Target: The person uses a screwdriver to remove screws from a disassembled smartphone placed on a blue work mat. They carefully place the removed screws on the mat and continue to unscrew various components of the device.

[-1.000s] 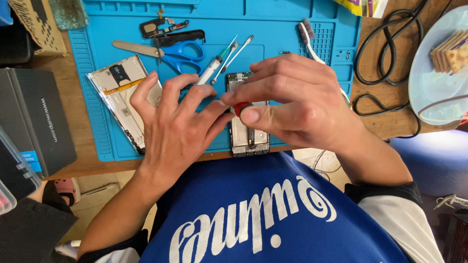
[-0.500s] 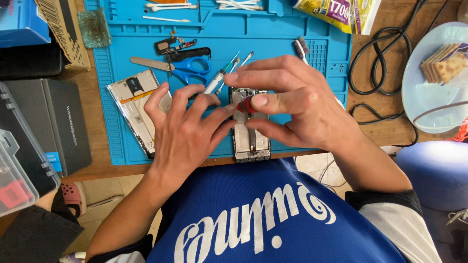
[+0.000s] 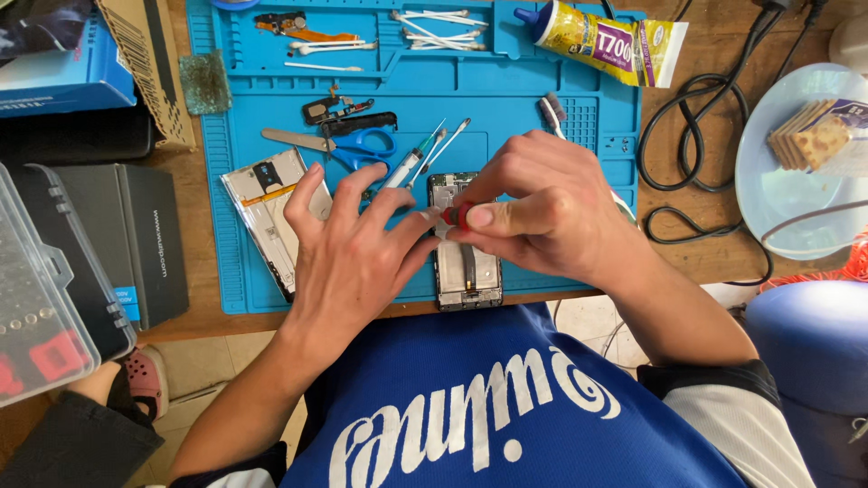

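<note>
Left edge: clear plastic organiser box (image 3: 41, 298), black cardboard box (image 3: 136, 239) beside it. Centre-left on blue silicone work mat (image 3: 506, 108): detached white phone back panel (image 3: 267, 212), blue-handled scissors (image 3: 348, 145) above. Left hand (image 3: 348, 262) spread, fingertips meeting small red-tipped tool (image 3: 459, 215). Right hand (image 3: 542, 212) pinching that tool over opened phone body (image 3: 466, 262), frame centre. Upper right: yellow glue tube (image 3: 606, 41).
</note>
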